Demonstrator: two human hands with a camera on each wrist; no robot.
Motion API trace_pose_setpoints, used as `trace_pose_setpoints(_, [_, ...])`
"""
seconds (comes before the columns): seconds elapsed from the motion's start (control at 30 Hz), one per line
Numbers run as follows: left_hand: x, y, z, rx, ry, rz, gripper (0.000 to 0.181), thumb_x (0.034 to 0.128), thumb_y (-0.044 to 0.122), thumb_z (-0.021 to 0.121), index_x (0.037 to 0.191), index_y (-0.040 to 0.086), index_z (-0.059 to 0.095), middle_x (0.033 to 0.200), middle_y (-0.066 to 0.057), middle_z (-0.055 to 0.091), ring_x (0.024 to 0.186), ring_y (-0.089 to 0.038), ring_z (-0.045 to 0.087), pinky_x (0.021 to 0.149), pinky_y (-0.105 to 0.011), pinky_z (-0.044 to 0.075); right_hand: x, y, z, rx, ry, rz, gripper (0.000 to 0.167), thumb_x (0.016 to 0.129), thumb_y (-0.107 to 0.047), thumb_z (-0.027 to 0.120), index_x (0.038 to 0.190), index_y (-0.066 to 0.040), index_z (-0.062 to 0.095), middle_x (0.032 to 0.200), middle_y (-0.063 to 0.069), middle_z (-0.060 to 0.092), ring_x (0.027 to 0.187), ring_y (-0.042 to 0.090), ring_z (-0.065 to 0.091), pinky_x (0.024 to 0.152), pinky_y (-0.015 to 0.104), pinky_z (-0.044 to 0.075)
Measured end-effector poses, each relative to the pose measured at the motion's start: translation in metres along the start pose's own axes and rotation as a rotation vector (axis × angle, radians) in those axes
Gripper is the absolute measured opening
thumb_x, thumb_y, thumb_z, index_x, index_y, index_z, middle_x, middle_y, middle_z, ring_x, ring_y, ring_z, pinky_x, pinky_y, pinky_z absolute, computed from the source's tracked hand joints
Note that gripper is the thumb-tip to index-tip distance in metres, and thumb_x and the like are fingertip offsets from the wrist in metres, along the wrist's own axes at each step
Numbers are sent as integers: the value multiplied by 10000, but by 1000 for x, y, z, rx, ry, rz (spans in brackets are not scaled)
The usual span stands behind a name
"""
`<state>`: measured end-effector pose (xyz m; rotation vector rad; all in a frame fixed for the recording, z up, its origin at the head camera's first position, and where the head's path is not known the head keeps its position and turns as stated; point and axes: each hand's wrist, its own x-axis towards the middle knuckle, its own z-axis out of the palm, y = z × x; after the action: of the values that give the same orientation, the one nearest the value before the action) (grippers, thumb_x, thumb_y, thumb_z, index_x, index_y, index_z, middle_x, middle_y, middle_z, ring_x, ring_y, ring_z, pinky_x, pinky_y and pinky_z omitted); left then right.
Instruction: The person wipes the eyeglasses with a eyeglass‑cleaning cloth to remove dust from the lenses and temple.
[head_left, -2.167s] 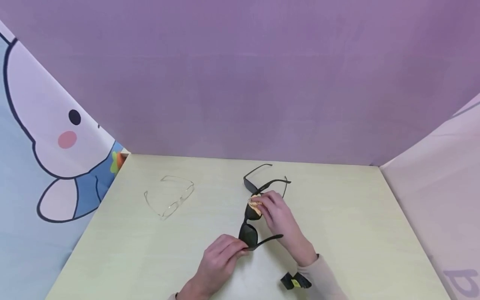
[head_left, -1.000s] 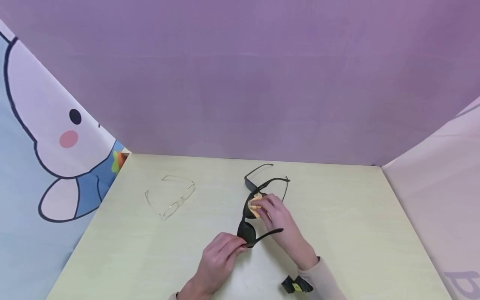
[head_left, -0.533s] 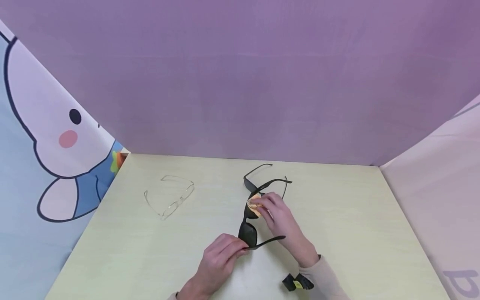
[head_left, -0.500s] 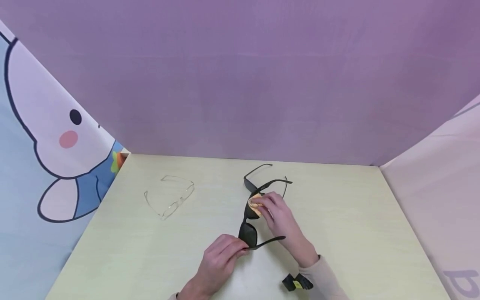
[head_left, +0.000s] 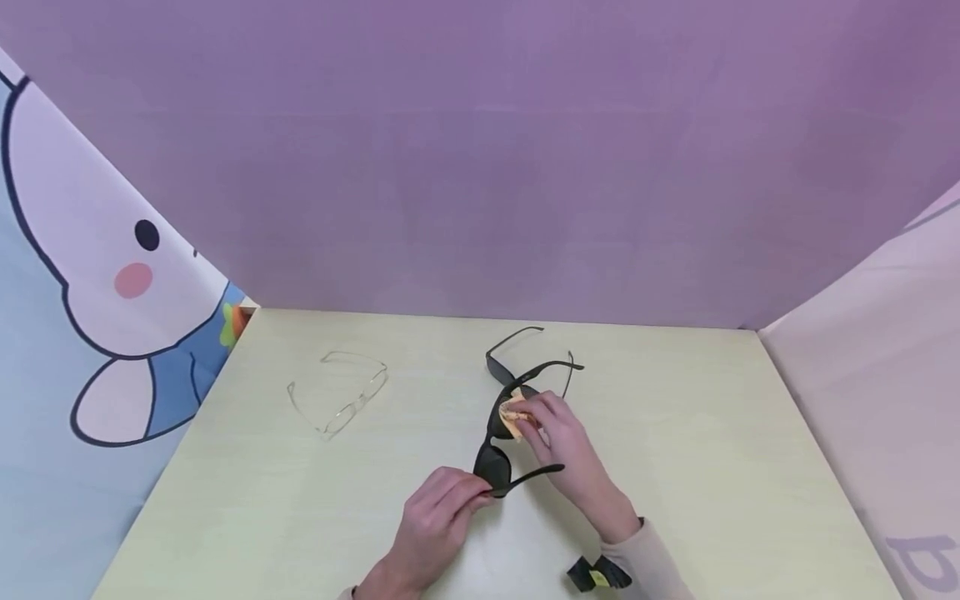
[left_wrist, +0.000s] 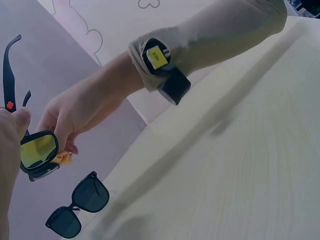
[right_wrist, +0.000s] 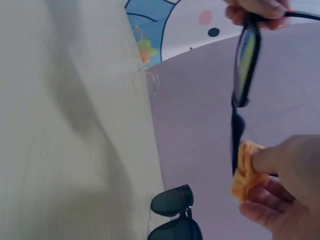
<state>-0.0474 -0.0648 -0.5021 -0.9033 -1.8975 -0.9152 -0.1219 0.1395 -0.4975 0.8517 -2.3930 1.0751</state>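
Black sunglasses (head_left: 492, 467) hang above the table with both temples unfolded. My left hand (head_left: 438, 521) pinches them at the near end of the frame, by the hinge. With fingers and thumb, my right hand (head_left: 566, 446) holds a crumpled orange cloth (right_wrist: 246, 172) against the far lens. Most of that lens is hidden behind the cloth and fingers. In the left wrist view the near lens (left_wrist: 40, 150) gives off a yellow-green reflection, and the cloth's edge shows below the right fingers.
A second pair of dark sunglasses (head_left: 501, 370) lies on the table (head_left: 675, 433) behind the held pair, partly covered by it. Thin clear-lensed eyeglasses (head_left: 352, 408) lie unfolded at the left. A purple curtain (head_left: 480, 167) stands along the table's back edge.
The right hand and cloth have shifted slightly down on the far lens. The held sunglasses have tilted a little and moved slightly left; the left hand keeps its grip.
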Motion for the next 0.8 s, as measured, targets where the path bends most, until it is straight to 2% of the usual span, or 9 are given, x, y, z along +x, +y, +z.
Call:
trace_pose_setpoints(0.13, [-3,-1,1,-14,-6,-23,161,981,173,690,933,28,742,883,-31,712,788,-148,660,731,-207,571,-4,-4,-3,104,-68,95,212,967,-66,707,1175,-107,708,1067,-23,641,858,65,580,709,225,558])
trace_pose_setpoints(0.27, [-4,-2,1,-15,-23,-85,179,991,214,681,942,52,737,889,-5,710,802,-133,655,741,-202,567,-5,-8,-4,188,-8,151,245,972,-41,692,1206,-116,686,1003,-50,600,805,53,522,652,225,503])
trace_pose_setpoints(0.37, [-4,-2,1,-13,-29,-160,215,1001,272,661,940,79,732,877,20,708,803,-123,651,744,-203,563,-5,-12,-3,243,78,138,289,961,6,686,1230,-99,672,1025,-22,618,829,75,545,683,217,504])
trace_pose_setpoints(0.47, [-3,-2,1,-25,-20,-225,228,991,301,666,938,89,728,864,28,709,799,-127,650,738,-206,561,-6,-20,-4,353,130,93,365,941,86,661,1278,-51,647,1104,47,642,897,108,596,771,199,538])
trace_pose_setpoints(0.63, [-3,0,1,-41,1,-273,216,968,295,696,938,85,732,857,14,706,790,-136,648,719,-200,554,-10,-38,-2,589,115,2,379,929,186,586,1288,64,600,1140,154,599,1096,139,629,934,218,555])
trace_pose_setpoints(0.7, [-2,0,1,-47,7,-284,191,953,275,719,938,86,733,860,9,703,790,-134,647,716,-196,551,-12,-44,0,636,110,-24,363,923,210,566,1266,92,588,1147,171,586,1169,143,615,986,237,545])
trace_pose_setpoints(0.8, [-1,1,0,-57,14,-295,153,927,237,750,944,85,737,869,5,703,793,-133,646,724,-192,550,-15,-49,3,668,112,-39,377,903,250,534,1252,111,566,1164,170,575,1191,113,597,1006,233,535])
